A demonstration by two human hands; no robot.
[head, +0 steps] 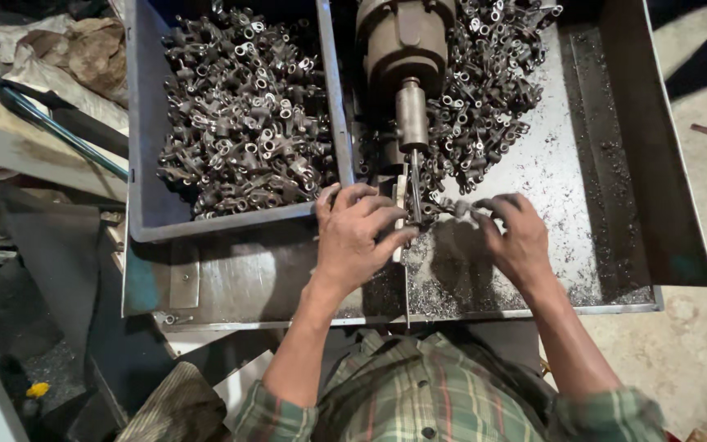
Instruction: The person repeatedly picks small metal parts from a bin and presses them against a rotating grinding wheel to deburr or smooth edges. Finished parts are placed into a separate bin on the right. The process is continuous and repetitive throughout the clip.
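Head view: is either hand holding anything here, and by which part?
The right hand pinches a small metal part by its near end, at the fingertips. The left hand rests by the drill bit; whether it grips anything cannot be told.

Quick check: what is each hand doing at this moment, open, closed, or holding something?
Left hand: fingers curled down over the fixture under the drill spindle; what it grips cannot be told.
Right hand: closed, pinching a small metal part at its fingertips.
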